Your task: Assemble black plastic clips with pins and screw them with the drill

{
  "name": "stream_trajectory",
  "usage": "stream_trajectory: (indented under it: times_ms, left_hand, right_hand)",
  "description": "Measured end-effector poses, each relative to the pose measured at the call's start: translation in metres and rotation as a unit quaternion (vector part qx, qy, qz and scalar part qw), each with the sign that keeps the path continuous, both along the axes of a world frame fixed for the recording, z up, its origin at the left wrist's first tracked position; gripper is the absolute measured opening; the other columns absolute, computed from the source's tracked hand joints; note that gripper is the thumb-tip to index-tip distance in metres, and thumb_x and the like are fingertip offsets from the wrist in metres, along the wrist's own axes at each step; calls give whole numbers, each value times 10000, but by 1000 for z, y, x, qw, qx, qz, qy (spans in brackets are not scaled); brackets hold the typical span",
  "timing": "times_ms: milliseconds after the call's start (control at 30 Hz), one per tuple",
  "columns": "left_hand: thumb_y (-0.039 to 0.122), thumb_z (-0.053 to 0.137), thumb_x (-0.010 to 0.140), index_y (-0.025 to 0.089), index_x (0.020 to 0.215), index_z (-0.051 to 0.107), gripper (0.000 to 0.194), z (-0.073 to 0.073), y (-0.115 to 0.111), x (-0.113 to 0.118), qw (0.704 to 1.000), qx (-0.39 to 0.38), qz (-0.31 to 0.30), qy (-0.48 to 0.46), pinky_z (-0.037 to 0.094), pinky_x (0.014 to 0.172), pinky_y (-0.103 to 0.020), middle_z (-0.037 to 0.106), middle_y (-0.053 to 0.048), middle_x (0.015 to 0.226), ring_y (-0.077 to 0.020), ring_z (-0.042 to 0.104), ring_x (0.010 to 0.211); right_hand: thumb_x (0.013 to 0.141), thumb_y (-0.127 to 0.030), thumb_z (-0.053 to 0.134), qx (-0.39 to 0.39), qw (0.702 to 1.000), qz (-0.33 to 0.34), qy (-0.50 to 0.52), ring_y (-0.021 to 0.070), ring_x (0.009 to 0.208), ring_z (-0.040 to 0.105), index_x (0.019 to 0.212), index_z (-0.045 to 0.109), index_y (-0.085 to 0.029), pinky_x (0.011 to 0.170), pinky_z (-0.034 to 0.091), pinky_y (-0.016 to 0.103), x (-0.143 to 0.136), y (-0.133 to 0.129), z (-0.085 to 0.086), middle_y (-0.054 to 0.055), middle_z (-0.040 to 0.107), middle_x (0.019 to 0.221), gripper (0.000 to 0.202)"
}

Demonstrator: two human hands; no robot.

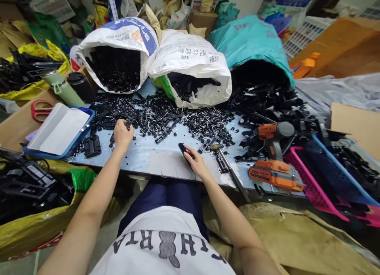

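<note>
My left hand (123,134) is at the front edge of a heap of small black plastic parts (118,109), its fingers closed on a small black part (128,125). Closer to me, my right hand (194,161) grips a narrow black plastic piece (183,149) between thumb and fingers, above a pale board (166,164) at the table's edge. Many headed pins (204,122) lie scattered beyond it. A hammer (230,168) rests right of my right hand, beside a black slotted part (221,163). Left of my left hand lies a flat black part (92,146).
Two white sacks (192,49) and a teal sack (252,37) spill black parts across the table's back. An orange cordless drill (274,164) stands at right, near a pink basket (311,188). At left are a blue tray (74,142), red scissors (41,110) and a green bottle (61,87).
</note>
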State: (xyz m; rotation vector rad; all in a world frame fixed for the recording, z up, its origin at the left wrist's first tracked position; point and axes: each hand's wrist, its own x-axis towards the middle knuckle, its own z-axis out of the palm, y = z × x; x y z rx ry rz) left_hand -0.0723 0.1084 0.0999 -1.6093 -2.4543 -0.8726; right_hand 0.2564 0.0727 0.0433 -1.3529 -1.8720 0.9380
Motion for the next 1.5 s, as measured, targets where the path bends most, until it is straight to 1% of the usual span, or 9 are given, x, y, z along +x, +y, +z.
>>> stream_trajectory:
  times_ms: [200,400,567,700,800,967,1200,1333,1500]
  left_hand:
    - [182,482,821,155,983,566,185,50,-67,47,954,-27,-296,45,458,791,-308,538,-99,1048,-196,570,873]
    - [75,398,840,134,1008,579,254,-2,-69,116,890,-196,-401,88,444,830,-380,629,-134,892,-262,569,947]
    - [253,380,922,151,1208,511,330,-44,-68,125,904,-80,-394,-145,475,821,-324,617,-108,1052,-184,610,880]
    - [307,401,922,168,1250,513,373,-41,-81,137,881,-31,-363,-301,493,686,-261,606,-60,954,-108,583,658]
    - [313,444,906,172,1249,536,382,-29,-83,145,889,0,-347,-299,488,735,-272,593,-58,909,-138,586,774]
    - [312,432,915,184,1239,552,368,-16,-87,152,901,21,-348,-257,486,766,-287,562,-47,854,-146,563,799]
    - [293,392,937,158,1212,566,352,-10,-92,167,900,155,-294,-283,480,806,-296,572,-85,934,-152,565,886]
    - [293,399,933,162,1175,588,334,-21,-87,160,888,135,-351,-263,491,774,-311,592,-78,910,-154,575,842]
    - [235,370,918,178,1277,501,386,-45,-88,159,944,69,-259,-193,491,823,-375,582,-129,1068,-218,580,981]
  right_hand:
    - [878,-406,507,120,964,197,-131,233,1042,516,1372,399,-273,908,432,404,17,-17,34,99,577,1134,522]
    - [902,-392,451,156,922,191,-299,256,1005,511,1375,400,-297,862,440,420,8,-29,19,113,566,1108,485]
    - [927,-438,366,71,981,93,-158,221,893,579,1345,445,-281,808,479,387,-1,-24,0,95,599,979,453]
    - [920,-513,300,-131,982,23,136,165,570,578,1433,294,-231,551,512,307,-11,-22,4,25,595,689,585]
    - [891,-529,379,-159,965,45,203,133,511,541,1415,339,-229,498,495,273,-13,-22,12,1,567,654,605]
    - [866,-453,492,-42,982,113,143,76,576,531,1340,452,-302,560,512,247,-4,-22,26,17,545,913,499]
    - [905,-424,440,40,982,90,164,81,586,527,1382,382,-323,560,521,248,-16,-37,21,22,515,905,491]
    - [914,-438,425,52,984,103,139,76,572,511,1403,349,-282,565,510,251,-17,-36,11,37,529,940,519]
    - [930,-456,373,52,985,118,-113,169,895,576,1382,389,-273,813,485,319,1,-13,20,68,569,1076,488]
